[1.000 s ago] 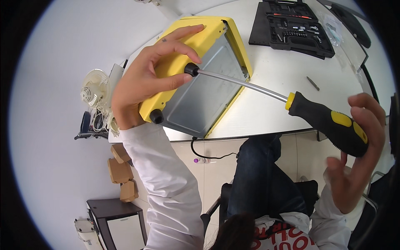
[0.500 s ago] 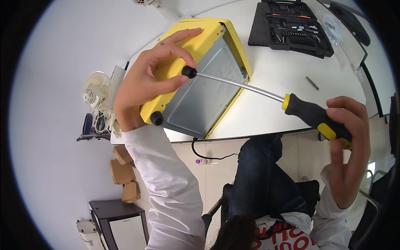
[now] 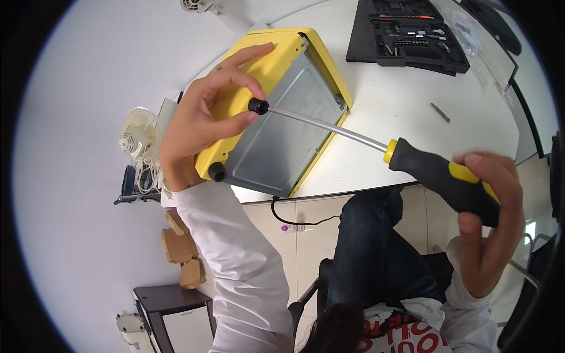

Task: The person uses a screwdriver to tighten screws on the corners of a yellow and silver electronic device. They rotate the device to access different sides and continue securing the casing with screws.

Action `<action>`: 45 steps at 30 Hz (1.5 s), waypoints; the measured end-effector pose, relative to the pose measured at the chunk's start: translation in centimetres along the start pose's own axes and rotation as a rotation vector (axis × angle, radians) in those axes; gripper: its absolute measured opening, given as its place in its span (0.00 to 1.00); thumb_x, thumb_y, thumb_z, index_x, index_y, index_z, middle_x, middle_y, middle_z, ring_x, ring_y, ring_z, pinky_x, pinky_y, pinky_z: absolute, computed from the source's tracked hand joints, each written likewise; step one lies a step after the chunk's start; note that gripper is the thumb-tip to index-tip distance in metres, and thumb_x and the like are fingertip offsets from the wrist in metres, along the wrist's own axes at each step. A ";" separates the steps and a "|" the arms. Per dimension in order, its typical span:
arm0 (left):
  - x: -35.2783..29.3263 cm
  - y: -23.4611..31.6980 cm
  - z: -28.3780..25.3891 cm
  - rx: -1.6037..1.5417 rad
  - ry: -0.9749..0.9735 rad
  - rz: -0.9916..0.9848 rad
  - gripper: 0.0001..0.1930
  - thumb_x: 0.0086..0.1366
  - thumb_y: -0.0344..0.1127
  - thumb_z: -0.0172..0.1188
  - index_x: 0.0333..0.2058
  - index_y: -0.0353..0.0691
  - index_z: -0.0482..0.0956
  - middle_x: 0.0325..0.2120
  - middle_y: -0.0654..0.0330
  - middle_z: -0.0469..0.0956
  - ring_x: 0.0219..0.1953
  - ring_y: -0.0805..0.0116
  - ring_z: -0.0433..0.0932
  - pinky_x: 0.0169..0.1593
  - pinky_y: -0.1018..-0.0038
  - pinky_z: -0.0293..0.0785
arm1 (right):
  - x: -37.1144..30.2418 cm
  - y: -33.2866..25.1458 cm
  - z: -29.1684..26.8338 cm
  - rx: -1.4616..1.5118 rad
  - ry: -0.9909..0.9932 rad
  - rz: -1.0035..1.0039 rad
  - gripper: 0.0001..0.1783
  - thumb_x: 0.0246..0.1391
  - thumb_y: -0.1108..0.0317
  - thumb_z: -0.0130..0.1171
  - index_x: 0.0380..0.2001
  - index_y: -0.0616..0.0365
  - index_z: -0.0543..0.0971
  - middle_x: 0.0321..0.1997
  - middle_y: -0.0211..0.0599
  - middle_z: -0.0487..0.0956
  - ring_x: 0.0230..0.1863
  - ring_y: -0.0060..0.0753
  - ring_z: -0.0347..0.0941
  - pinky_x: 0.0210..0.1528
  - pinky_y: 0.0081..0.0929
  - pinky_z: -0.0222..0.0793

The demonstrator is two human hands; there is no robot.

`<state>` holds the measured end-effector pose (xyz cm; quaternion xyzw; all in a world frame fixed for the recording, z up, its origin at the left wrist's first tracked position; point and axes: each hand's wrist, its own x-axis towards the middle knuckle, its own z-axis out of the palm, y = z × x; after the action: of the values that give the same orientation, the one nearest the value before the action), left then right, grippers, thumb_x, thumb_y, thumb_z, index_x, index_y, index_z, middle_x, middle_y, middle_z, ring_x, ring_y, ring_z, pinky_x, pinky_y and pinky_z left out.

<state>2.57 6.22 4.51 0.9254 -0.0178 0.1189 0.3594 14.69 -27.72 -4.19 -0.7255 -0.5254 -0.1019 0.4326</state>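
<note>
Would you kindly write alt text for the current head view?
A person's right grip holds a long black-and-yellow screwdriver to a round black foot on a boxy yellow-and-grey metal appliance; the left grip pinches that foot. An open black tool case lies on the white table.

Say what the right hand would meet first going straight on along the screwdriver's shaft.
The black foot on the yellow housing, pinched by the left hand: the screwdriver in the right hand leads, and its tip appears to touch it, though depth is unclear.
</note>
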 end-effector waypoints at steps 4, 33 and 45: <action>0.1 0.1 0.1 -0.017 0.005 -0.018 0.14 0.41 0.20 0.60 0.31 0.39 0.79 0.59 0.51 0.67 0.61 0.58 0.65 0.62 0.68 0.55 | -0.5 0.5 0.2 0.058 0.048 -0.069 0.31 0.48 0.63 0.65 0.54 0.48 0.64 0.58 0.47 0.62 0.51 0.40 0.69 0.43 0.25 0.74; 0.0 0.3 0.0 0.004 -0.016 -0.040 0.17 0.43 0.21 0.58 0.37 0.39 0.79 0.60 0.53 0.66 0.62 0.59 0.63 0.64 0.69 0.54 | 0.1 0.1 0.4 0.142 0.046 0.006 0.24 0.52 0.68 0.57 0.53 0.50 0.67 0.53 0.47 0.66 0.49 0.39 0.69 0.44 0.30 0.72; -1.6 4.8 4.4 0.856 0.182 -0.188 0.28 0.52 0.28 0.60 0.55 0.40 0.69 0.48 0.50 0.76 0.45 0.49 0.76 0.50 0.67 0.70 | 1.2 0.1 1.1 0.088 0.235 -0.121 0.25 0.48 0.80 0.55 0.52 0.56 0.70 0.52 0.42 0.66 0.52 0.38 0.70 0.43 0.25 0.78</action>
<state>1.32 -0.36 4.15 0.9742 0.1487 0.1633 -0.0465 14.92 -26.11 -4.21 -0.6558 -0.5181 -0.1890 0.5156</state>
